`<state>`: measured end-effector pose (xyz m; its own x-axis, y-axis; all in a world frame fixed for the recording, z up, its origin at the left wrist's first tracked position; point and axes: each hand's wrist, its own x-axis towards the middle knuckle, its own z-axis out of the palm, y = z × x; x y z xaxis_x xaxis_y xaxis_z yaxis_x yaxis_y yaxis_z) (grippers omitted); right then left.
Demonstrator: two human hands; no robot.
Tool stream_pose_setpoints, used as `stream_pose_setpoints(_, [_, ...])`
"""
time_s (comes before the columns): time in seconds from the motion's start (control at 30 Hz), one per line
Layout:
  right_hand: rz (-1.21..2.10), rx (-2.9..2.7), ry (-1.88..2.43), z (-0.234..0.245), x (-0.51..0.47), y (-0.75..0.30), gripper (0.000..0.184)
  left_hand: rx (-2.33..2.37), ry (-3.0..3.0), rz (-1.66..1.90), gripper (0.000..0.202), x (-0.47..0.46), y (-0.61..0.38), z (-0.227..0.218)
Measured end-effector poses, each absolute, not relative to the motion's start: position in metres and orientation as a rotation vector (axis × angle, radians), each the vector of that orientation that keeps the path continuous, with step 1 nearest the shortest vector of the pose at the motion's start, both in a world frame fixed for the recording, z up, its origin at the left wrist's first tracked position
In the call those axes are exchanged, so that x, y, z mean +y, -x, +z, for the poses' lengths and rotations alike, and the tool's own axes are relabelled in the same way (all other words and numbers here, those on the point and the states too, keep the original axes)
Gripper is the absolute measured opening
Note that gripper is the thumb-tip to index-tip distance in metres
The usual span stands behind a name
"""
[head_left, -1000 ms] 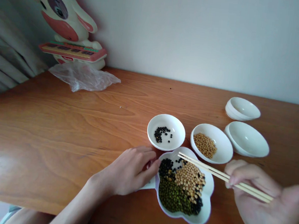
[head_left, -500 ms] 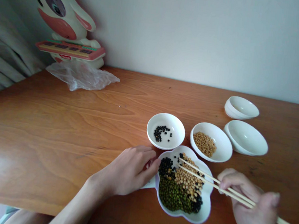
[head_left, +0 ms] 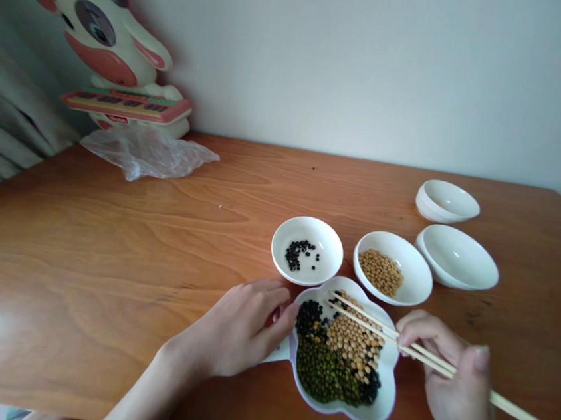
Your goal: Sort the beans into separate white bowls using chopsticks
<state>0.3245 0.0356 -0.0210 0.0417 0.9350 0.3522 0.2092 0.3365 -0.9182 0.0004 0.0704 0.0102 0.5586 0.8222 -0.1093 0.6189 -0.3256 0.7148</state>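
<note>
My left hand [head_left: 243,323] is closed at the left edge of a scalloped white dish [head_left: 387,368] with a lilac rim, its thumb and fingers by the short handle. Inside lie green mung beans [head_left: 324,372], pale yellow soybeans [head_left: 351,341] and black beans [head_left: 310,312], partly mixed. A pair of wooden chopsticks [head_left: 529,419] is gripped in my right hand [head_left: 453,378]. Their tips are slightly apart over the dish's upper left, beside a few black beans. Whether they pinch a bean, I cannot tell.
Behind the dish stand a white bowl [head_left: 328,258] with some black beans and another white bowl [head_left: 418,278] with soybeans. Farther right are an empty bowl [head_left: 461,256] and a stacked-looking bowl [head_left: 449,204]. A cow-shaped toy keyboard [head_left: 126,103] and a plastic bag [head_left: 148,155] sit back left.
My right hand and the chopsticks have shifted a little left, with the tips farther toward the dish's upper left. The camera view has moved slightly. My left hand stays at the dish.
</note>
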Motion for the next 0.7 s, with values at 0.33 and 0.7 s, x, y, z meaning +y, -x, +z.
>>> stream_pose_setpoints(0.33, [0.804, -1.482, 1.065, -0.0172, 0.0359, -0.3249, 0.080, 1.154, -2.057, 0.359, 0.043, 0.0697, -0.0012, 0.0104])
stream_pose_setpoints(0.7, [0.807, -1.468, 1.045, -0.0196, 0.0361, -0.3259, 0.079, 1.153, -2.061, 0.357, 0.043, 0.0713, -0.0011, 0.0095])
